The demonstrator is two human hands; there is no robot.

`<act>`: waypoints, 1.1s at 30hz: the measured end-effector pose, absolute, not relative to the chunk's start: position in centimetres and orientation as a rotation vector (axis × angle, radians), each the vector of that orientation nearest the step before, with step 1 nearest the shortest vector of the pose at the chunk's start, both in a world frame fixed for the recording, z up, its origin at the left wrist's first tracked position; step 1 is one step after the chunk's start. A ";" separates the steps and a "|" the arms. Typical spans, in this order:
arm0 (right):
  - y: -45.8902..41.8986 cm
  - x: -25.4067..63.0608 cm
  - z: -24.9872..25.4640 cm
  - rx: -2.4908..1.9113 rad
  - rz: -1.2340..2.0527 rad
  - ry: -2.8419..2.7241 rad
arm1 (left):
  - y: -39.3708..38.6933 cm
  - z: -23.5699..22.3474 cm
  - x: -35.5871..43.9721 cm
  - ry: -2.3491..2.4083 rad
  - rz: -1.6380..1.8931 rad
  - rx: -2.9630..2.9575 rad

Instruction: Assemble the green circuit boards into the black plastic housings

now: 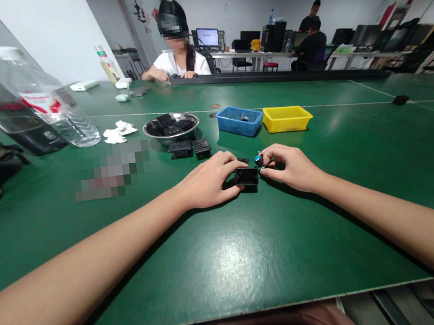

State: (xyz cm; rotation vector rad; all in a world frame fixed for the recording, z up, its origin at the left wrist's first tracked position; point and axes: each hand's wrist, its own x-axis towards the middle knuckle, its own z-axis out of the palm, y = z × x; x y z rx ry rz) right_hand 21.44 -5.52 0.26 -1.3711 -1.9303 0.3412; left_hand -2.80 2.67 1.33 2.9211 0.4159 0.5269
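My left hand is closed on a small black open-topped plastic box, thumb at its near side and fingers at its far side. Just beyond the box, by my left fingertips, lies a small flat black piece. To the right of the box, my right hand pinches a small part with a rounded blue-and-black end; its exact kind cannot be made out. Two black plastic housings, one wider and one narrower, sit beyond my left hand, in front of a metal bowl holding several similar black pieces.
Past my hands stand a blue bin with small parts and a yellow bin. Crumpled tissue, a water bottle and a dark bottle are on the left. Across the green table sits another person.
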 end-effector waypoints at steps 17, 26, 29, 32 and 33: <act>-5.2 21.8 0.0 -1.457 0.172 -2.001 | 2.6 1.5 -2.7 0.313 0.433 2.852; -5.4 21.5 0.1 -1.574 0.150 -1.973 | 2.7 1.2 -2.7 0.264 0.514 2.851; -5.4 21.5 0.2 -1.559 0.170 -1.963 | 2.7 1.2 -2.7 0.266 0.517 2.848; -5.5 21.5 0.3 -1.500 0.193 -1.966 | 2.7 1.3 -2.6 0.261 0.512 2.847; -5.5 21.5 0.3 -1.479 0.201 -1.968 | 2.7 1.3 -2.6 0.260 0.510 2.847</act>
